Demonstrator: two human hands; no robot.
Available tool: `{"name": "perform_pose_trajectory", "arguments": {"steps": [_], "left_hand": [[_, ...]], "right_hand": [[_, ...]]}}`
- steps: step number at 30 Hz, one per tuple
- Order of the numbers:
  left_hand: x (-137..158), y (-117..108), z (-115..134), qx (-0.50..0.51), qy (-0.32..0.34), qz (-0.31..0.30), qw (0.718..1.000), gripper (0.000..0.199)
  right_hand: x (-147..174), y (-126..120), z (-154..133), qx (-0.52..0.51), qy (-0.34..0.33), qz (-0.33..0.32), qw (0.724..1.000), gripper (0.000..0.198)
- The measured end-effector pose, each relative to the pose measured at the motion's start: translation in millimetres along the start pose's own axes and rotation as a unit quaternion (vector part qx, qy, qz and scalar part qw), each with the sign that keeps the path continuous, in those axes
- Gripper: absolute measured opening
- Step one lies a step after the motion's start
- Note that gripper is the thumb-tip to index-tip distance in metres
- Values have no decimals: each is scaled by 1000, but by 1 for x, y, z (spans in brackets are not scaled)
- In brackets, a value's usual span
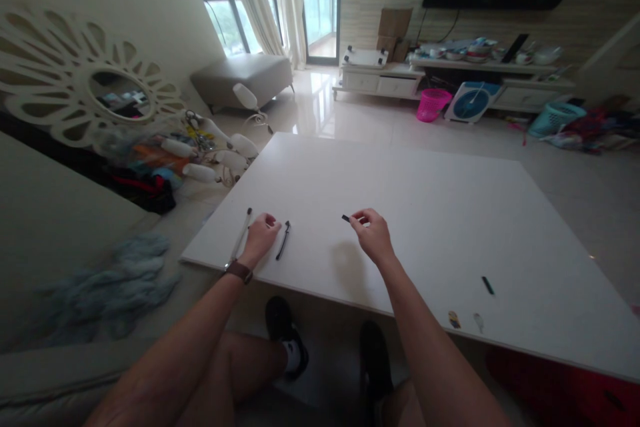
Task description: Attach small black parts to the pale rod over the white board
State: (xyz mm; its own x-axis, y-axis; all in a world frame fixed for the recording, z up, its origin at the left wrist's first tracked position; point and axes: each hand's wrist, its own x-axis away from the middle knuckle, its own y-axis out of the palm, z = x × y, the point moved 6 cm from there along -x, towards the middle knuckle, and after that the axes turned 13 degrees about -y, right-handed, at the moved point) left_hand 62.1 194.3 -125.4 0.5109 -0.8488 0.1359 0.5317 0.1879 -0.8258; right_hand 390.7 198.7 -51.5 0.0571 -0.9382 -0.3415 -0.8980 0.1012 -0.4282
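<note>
My right hand (373, 233) is raised a little over the white table (400, 193), pinching a small black rectangular piece (345, 218) between thumb and fingertips. At the left of the table, my left hand (263, 235) has its fingers curled; whether anything is in them is hidden. Just right of it lies a slim black stick-like tool (283, 241) with a small head at its upper end. On its other side rests a long pale rod (240, 238) with a dark tip, partly covered by my wrist.
Near the front right edge lie a black strip (487, 285), a small yellow-and-black item (454, 319) and a small clear item (479, 322). A chandelier (235, 153) with white shades stands beyond the left edge. A pink basket (433, 105) sits on the floor further back.
</note>
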Motion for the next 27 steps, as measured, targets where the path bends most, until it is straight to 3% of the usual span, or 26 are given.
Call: {"name": "perform_pose_trajectory", "arguments": {"steps": [4, 10, 17, 19, 22, 25, 27], "left_hand": [[17, 33, 8, -74, -3, -76, 994, 31], [25, 45, 4, -74, 16, -116, 990, 11], [60, 56, 58, 67, 48, -150, 985, 13], [78, 66, 75, 201, -2, -221, 954, 18], [106, 77, 106, 299, -28, -293, 908, 21], [125, 75, 135, 412, -38, -335, 846, 28], [131, 70, 148, 465, -65, -329, 819, 35]], "right_hand": [[0, 8, -3, -18, 7, -18, 1000, 17], [2, 19, -4, -37, -5, -47, 998, 19], [3, 18, -3, -30, -10, -28, 999, 16], [2, 12, -4, -26, -12, -1, 1000, 17], [3, 1, -2, -26, 1, 56, 998, 20], [4, -8, 4, -67, 25, 112, 991, 23], [6, -12, 8, -113, 40, 138, 983, 26]]}}
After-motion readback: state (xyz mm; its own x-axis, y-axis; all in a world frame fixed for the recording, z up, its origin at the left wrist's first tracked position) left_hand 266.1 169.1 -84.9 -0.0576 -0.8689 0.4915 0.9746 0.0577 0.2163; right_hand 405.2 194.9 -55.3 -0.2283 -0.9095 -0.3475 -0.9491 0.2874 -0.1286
